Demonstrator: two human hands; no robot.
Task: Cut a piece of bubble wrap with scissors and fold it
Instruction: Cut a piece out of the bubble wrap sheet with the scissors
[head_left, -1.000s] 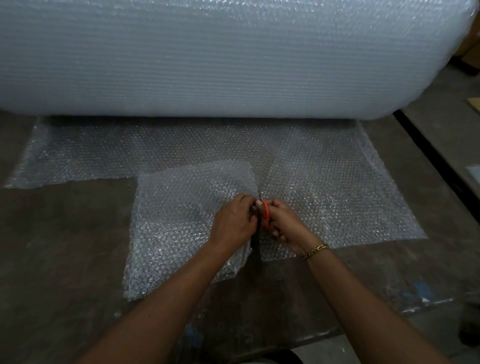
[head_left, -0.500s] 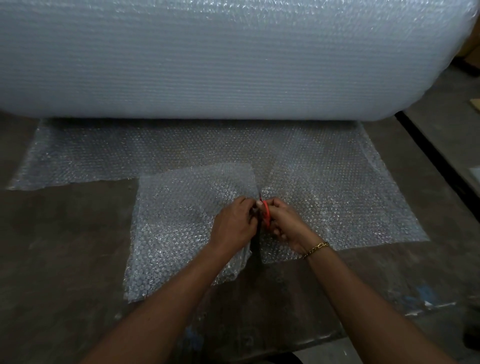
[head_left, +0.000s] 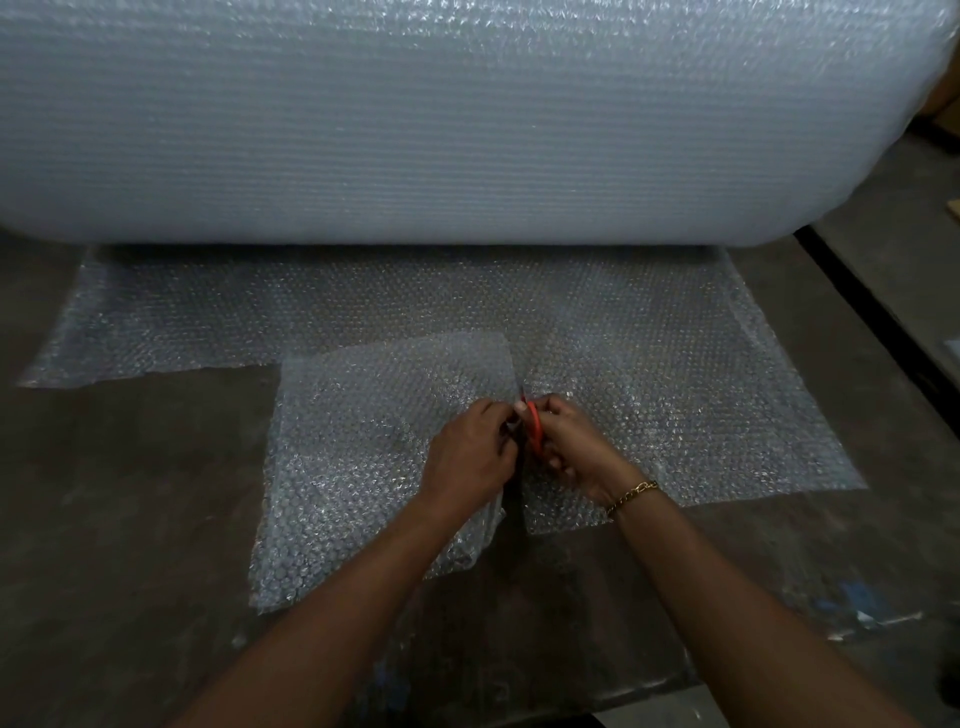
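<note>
Nearest me, two forearms come in over the dark table (head_left: 130, 519). The cut in the bubble wrap (head_left: 675, 405) begins at the sheet's near edge between them, a dark slit running away toward the roll. The left flap (head_left: 353, 441) beside that slit looks rucked and partly lifted at its near right corner, under the left wrist. I judge that the forearm could drag it and pull the cut off straight.

A little farther in, the hands sit almost touching. The left hand (head_left: 470, 457) has its fingers curled in at the flap's cut edge, pinching it right beside the blades as far as I can tell. The right hand (head_left: 571, 452), with a gold bracelet (head_left: 631, 493) on its wrist, is curled around the orange handles of the scissors (head_left: 534, 431). The blades are mostly hidden, with only a dark tip showing past the knuckles. That closeness is my main worry: a quick snip could nick the left fingertips. If the left hand slackens, the thin film could fold between the blades and tear raggedly instead of shearing.

Beyond the tip, the wrap lies flat and uncut up to the big roll (head_left: 467, 130) at the far side. No line marks the way there, so the cut could wander left or right and leave a crooked piece that folds unevenly. A hard tug might also pull more sheet off the roll.
</note>
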